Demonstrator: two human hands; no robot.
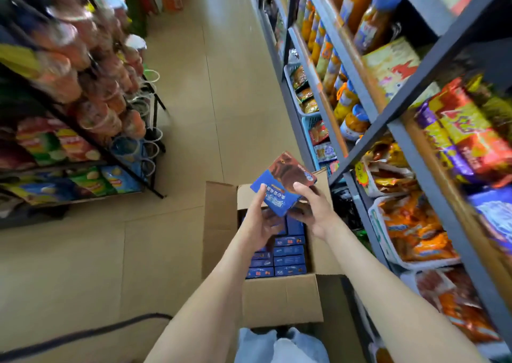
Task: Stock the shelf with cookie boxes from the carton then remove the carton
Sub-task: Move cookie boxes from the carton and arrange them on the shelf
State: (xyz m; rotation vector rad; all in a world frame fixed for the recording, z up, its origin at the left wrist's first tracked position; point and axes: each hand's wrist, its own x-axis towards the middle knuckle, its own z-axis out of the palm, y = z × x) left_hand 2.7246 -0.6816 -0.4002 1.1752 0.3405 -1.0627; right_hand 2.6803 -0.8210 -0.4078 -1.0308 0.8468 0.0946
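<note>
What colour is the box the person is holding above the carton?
The cookie box is blue with a brown picture panel, clearest in the head view.

Left hand (pixel 259 221) hides some boxes (pixel 289 260) in the carton (pixel 279 299); shelf packets (pixel 465 129) are blurred.

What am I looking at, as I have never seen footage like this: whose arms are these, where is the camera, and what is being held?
There is no machine here. One camera sits on a person's head and looks forward and down, so the two bare arms are that person's own. The left hand and right hand together hold a blue and brown cookie box above an open carton that stands on the floor of a shop aisle. More blue boxes stand packed inside the carton. On the right is a metal shelf full of snack bags and bottles; on the left, a rack of crisp bags.
</note>
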